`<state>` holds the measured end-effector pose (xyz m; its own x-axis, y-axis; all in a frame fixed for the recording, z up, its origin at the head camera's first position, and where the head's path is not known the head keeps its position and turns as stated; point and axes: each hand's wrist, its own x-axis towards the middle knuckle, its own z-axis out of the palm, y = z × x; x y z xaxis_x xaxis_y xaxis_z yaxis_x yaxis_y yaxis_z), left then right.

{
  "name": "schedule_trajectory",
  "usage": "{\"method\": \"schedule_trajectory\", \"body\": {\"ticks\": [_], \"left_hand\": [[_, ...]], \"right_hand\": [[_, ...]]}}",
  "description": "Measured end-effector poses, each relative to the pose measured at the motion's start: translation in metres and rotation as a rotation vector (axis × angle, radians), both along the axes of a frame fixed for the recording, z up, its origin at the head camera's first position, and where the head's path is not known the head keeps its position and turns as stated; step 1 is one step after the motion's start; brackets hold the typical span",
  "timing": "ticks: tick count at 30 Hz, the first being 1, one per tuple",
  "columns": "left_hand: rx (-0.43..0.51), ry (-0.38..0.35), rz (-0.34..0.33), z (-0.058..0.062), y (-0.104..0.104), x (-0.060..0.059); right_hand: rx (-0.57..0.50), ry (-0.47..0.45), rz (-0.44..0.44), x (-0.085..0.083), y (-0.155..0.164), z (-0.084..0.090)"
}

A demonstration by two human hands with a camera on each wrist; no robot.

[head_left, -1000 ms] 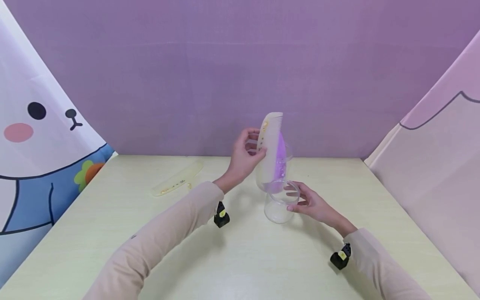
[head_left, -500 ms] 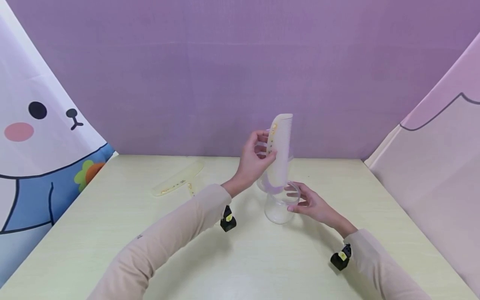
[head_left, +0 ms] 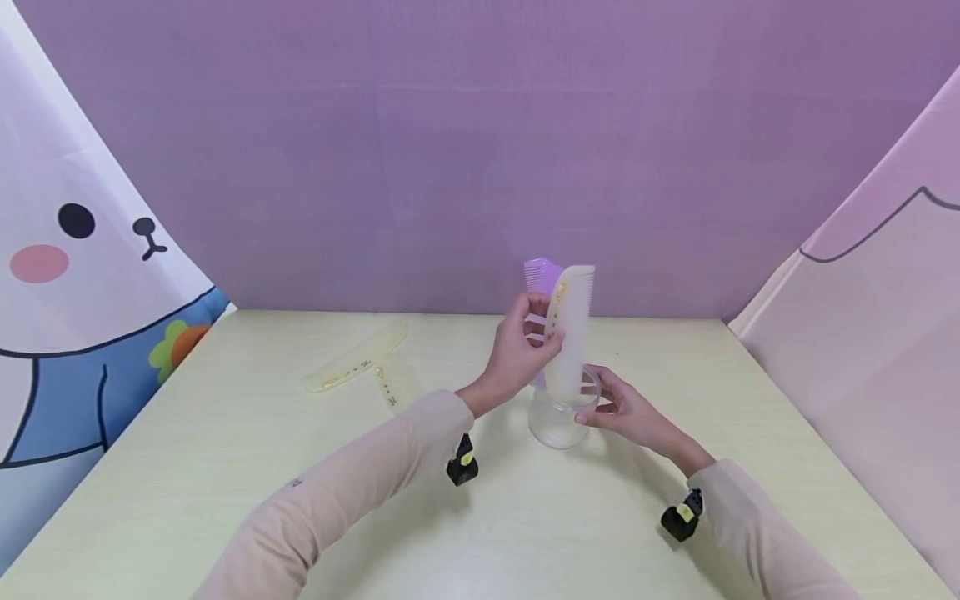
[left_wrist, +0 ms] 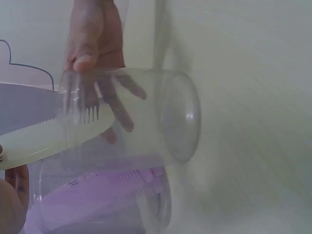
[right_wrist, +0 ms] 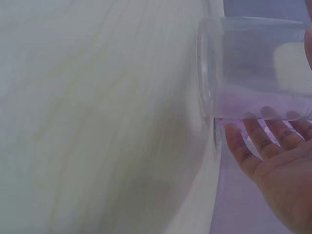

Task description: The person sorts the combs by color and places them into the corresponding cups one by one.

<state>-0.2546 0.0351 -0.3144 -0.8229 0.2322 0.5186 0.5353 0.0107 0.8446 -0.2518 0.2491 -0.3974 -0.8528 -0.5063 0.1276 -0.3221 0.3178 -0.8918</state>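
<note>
Cream comb (head_left: pixel 570 329), toothed, upright over clear cup (head_left: pixel 557 417)

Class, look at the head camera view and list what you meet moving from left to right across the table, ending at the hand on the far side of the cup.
Pale yellow comb lying flat → left hand → cream comb it holds upright → right hand at the clear cup.
</note>
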Motion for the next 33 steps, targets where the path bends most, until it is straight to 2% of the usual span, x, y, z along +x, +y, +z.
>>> {"method": "schedule_trajectory", "body": {"ticks": [8,17,20,27,33], "left_hand": [[-0.061,-0.034,0.004,-0.033,0.006,-0.016],[-0.117,-0.018,0.024,-0.045,0.006,-0.018],[-0.129,-0.023,0.024,-0.045,0.006,-0.016],[-0.161,-0.023,-0.002,-0.024,0.000,0.005],[-0.172,-0.012,-0.007,-0.022,-0.002,0.006]], "right_hand": [[-0.026,-0.004,0.012,0.000,0.000,0.000],[-0.028,0.001,0.016,0.000,0.000,-0.001],[-0.028,0.009,0.020,0.000,0.000,-0.001],[-0.029,0.025,0.034,0.000,0.001,-0.002],[-0.016,0.027,0.024,0.000,0.001,-0.002]]}}
